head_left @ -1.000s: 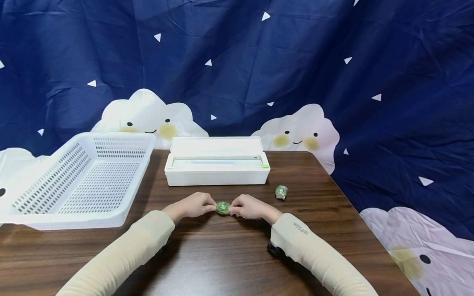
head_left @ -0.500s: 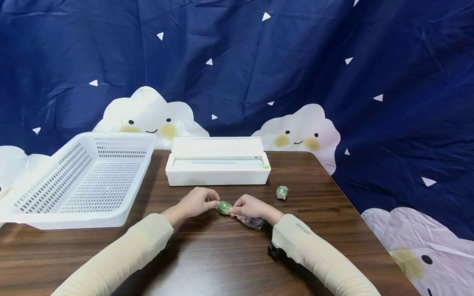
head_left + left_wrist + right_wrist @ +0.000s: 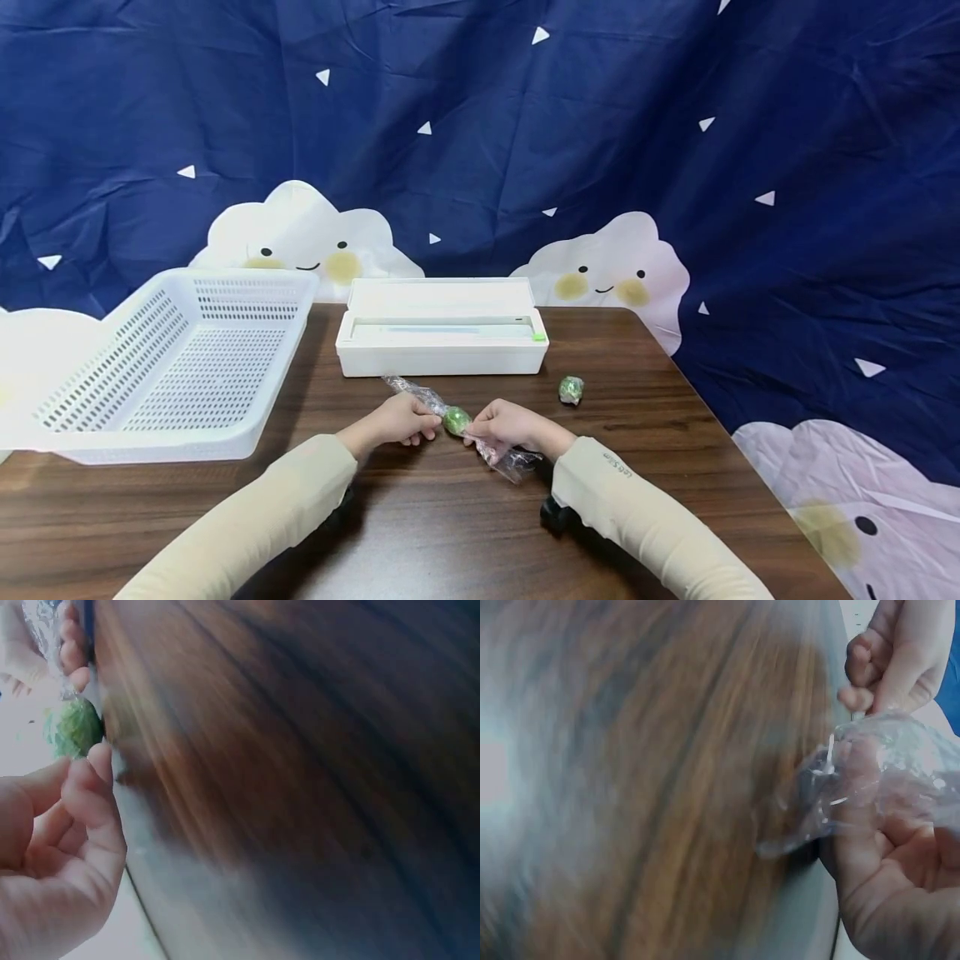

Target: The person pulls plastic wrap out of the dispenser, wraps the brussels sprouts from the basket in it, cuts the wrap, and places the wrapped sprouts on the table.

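Observation:
A small round green item point(image 3: 455, 420) sits between the two hands above the wooden table, wrapped in clear cling film point(image 3: 512, 460) that trails out at both ends. My left hand point(image 3: 405, 418) pinches the film close to its left side. In the left wrist view, thumb and forefinger of the left hand point(image 3: 71, 840) meet right at the edge of the green item point(image 3: 75, 727). On the other side, my right hand point(image 3: 506, 423) pinches the opposite end. Loose film point(image 3: 892, 761) drapes over the right hand point(image 3: 889, 877) in the right wrist view.
A second green film-wrapped item point(image 3: 571, 390) lies on the table to the right. Behind the hands stands a long white box point(image 3: 442, 361) with its lid up. At left is a white perforated basket point(image 3: 255, 417). A blue cloud-patterned curtain point(image 3: 480, 125) hangs behind the table.
Loose film ends have come into sight, first beside the right hand, then above the left hand. The green item has tilted slightly, and the hands have shifted only a little.

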`<action>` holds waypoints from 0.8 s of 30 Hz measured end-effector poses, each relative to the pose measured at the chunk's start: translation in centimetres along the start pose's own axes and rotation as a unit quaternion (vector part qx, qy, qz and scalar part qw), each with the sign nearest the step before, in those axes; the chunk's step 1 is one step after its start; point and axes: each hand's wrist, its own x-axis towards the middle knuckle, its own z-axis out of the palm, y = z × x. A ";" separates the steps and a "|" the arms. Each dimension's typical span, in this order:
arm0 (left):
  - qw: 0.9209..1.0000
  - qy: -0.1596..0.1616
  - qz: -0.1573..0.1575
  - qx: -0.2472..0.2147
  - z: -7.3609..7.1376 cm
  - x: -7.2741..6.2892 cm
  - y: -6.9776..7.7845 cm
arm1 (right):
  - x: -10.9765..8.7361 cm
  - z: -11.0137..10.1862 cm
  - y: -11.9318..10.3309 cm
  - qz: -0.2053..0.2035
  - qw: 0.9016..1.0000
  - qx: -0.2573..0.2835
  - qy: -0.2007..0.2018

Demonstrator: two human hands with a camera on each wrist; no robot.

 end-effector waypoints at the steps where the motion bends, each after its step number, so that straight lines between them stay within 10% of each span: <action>1: 0.999 -0.003 -0.012 -0.031 0.1 0.2 0.0 | 0.0 0.0 0.0 -0.001 1.000 0.006 0.001; 8: 0.958 -0.030 -0.088 -0.270 0.7 1.2 -0.3 | -0.2 0.5 0.2 0.011 0.995 0.100 -0.014; 19: 0.929 -0.005 -0.112 -0.352 0.7 1.5 -0.4 | -0.7 1.5 -0.1 -0.019 0.995 0.094 -0.022; 24: 0.926 -0.011 -0.114 -0.359 0.3 1.3 -0.7 | -1.3 1.2 0.1 -0.105 0.994 0.004 0.028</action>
